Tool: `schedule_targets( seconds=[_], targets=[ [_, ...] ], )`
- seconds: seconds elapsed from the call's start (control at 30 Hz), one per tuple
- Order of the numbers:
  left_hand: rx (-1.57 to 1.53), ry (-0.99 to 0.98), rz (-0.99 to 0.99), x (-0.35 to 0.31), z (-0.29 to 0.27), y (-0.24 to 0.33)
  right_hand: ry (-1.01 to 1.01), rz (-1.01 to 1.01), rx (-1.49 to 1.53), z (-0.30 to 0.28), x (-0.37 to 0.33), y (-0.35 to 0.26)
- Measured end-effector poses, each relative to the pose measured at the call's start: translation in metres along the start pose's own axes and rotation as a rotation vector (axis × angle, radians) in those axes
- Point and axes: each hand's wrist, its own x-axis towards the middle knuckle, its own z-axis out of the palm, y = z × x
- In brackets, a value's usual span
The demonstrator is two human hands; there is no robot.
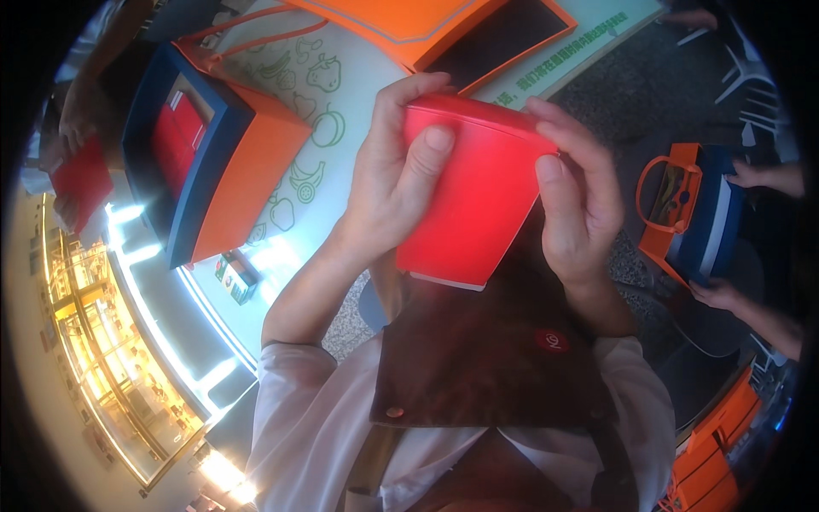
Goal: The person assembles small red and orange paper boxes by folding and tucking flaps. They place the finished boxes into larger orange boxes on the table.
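A flat red cardboard piece [469, 205], folded along its top edge, is held up in front of my chest by both hands. My left hand [388, 183] grips its left side, thumb lying across the red face and fingers curled over the top. My right hand [576, 200] holds the right edge, thumb on the face and fingers behind. Below it hang my brown apron and white sleeves.
An orange and navy box [226, 162] with red inserts stands open on the pale printed table [341, 77]. A flat orange box piece [426, 26] lies at the top. Another person's hands [725, 294] hold an orange and blue box [691, 213] at the right. A hand at the far left holds a red card [81, 183].
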Motion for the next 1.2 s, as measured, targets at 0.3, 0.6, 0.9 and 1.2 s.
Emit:
schedule_targets(
  seconds=[0.3, 0.6, 0.9, 1.2],
  targets=[
    [0.058, 0.029, 0.003, -0.005, 0.005, 0.001, 0.049, 0.005, -0.067, 0.005, -0.002, 0.0],
    [0.046, 0.186, 0.045, 0.005, 0.001, -0.004, 0.034, 0.175, 0.2, 0.013, 0.008, -0.004],
    [-0.007, 0.411, 0.007, 0.016, -0.025, 0.01, -0.198, 0.394, 0.293, 0.021, -0.018, 0.006],
    [-0.194, 0.158, -0.181, 0.017, -0.016, -0.018, -0.094, 0.407, 0.048, -0.024, 0.141, 0.026]
  ],
)
